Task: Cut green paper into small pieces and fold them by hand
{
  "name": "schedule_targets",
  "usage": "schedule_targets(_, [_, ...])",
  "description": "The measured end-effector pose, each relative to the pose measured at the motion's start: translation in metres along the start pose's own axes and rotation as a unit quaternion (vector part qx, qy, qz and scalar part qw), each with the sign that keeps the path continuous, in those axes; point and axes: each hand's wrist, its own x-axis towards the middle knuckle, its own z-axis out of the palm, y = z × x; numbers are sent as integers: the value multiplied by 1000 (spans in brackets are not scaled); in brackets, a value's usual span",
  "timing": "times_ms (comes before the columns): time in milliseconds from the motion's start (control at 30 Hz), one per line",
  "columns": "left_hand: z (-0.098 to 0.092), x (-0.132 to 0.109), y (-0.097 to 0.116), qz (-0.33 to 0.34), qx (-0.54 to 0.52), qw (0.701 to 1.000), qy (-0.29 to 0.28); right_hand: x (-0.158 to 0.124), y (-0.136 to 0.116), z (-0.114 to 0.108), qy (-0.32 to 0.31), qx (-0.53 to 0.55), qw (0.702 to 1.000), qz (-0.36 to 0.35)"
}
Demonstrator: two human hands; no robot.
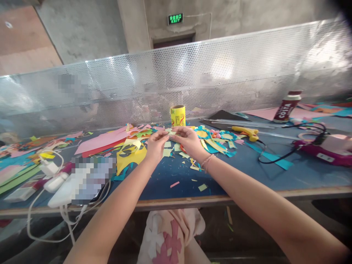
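My left hand [156,145] and my right hand [187,141] meet above the middle of the blue table [242,172]. Both pinch a small pale green paper piece [169,131] between fingertips, held just above the table. Right behind it stands a yellow roll [178,115]. Under and around my hands lie several coloured paper scraps [217,141] and a yellow cut sheet [130,156].
A yellow glue gun [246,132] with a black cable lies to the right, a purple one [324,150] farther right, and a brown bottle [287,106] behind. White chargers and cables [55,179] sit at left. A perforated metal screen [192,73] closes the table's far side.
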Motion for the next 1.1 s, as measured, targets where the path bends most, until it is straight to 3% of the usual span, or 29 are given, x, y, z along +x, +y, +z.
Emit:
schedule_targets(267, [1,-1,6,-68,-68,995,-35,-2,-6,0,-14,-19,998,-54])
schedule_targets(667, [-6,3,8,-23,-37,996,-73,-4,-12,-2,-16,-36,997,-63])
schedule_targets(1100, [-9,6,6,4,7,999,-39,-3,-13,-5,-7,-73,993,-88])
